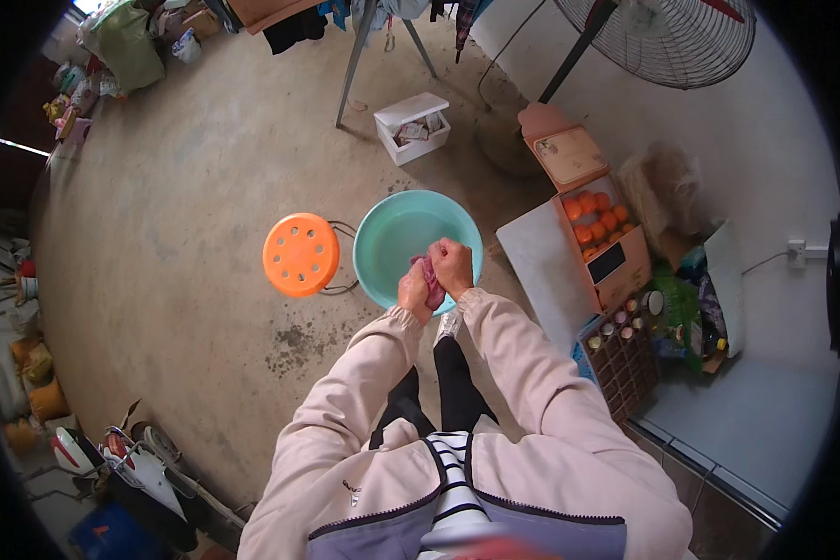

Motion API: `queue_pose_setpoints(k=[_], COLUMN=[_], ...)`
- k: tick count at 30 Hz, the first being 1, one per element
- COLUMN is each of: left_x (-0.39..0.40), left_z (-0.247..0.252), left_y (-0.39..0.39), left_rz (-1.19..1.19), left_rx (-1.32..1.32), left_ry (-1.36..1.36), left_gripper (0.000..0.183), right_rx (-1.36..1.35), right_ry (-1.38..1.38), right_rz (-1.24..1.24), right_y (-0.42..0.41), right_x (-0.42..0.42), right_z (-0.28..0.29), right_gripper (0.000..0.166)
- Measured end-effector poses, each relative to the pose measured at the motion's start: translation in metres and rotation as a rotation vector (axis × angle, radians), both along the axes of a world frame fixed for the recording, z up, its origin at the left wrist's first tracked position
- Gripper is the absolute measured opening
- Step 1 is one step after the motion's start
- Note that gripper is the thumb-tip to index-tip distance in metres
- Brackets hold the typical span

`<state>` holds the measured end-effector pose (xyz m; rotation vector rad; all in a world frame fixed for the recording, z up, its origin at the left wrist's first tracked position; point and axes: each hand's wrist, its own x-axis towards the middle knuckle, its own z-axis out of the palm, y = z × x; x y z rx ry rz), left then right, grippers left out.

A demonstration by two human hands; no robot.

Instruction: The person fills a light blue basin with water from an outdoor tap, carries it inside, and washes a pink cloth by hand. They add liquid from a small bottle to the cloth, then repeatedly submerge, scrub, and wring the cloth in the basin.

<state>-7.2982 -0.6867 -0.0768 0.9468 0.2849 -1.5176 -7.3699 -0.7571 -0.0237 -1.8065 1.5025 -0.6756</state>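
Note:
My left hand (414,288) and my right hand (453,266) are close together over the near right part of a turquoise plastic basin (385,241). Both grip a wet-looking, bunched pinkish-red cloth (431,281), which shows between them. The basin stands on the floor and holds water (409,227). Just left of it is an orange round stool (301,255) with holes in its seat and thin metal legs.
Beyond the basin stands a white foam box (420,147) with its lid partly off. At right are a carton of oranges (605,217), a crate with bottles (619,350) and a standing fan (672,42). A motorbike (140,469) is at lower left. Wet spots (301,346) mark the floor.

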Motion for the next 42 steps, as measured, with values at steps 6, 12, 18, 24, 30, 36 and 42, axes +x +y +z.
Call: queue_pose_setpoints(k=[6,12,18,24,30,36,42], left_x=[0.028,0.048,0.025,0.045,0.072,0.076,0.058], left_z=[-0.002,0.009,0.031,0.031,0.069,0.073,0.032], left_y=[0.013,0.009,0.005,0.003,-0.005,-0.015,0.014], left_rz=[-0.164,-0.269,-0.143,-0.195,-0.578,-0.416,-0.015], left_rx=[-0.206,-0.067,0.019,-0.066,-0.186,-0.384,-0.114], left_ry=[-0.098,-0.418,-0.269,-0.231,-0.518,-1.571,0.075], left_gripper=[0.028,0.021,0.022,0.027,0.031,0.035,0.034], right_rx=[-0.037,-0.056,0.044,0.019,1.311,0.989,-0.054], right_ry=[-0.174,-0.2,-0.103,-0.17,-0.943,-0.944,-0.294], right_rz=[0.097,0.078,0.003,-0.015,-0.195,0.085,0.291], right_y=[0.029,0.033,0.022,0.02,0.003,-0.002,0.05], right_x=[0.018,0.04,0.024,0.01,-0.018,-0.015,0.032], right_z=[-0.003,-0.004,0.009,-0.015,0.029,-0.009,0.037], right_gripper=[0.017,0.03,0.034,0.042,0.045,0.03,0.028])
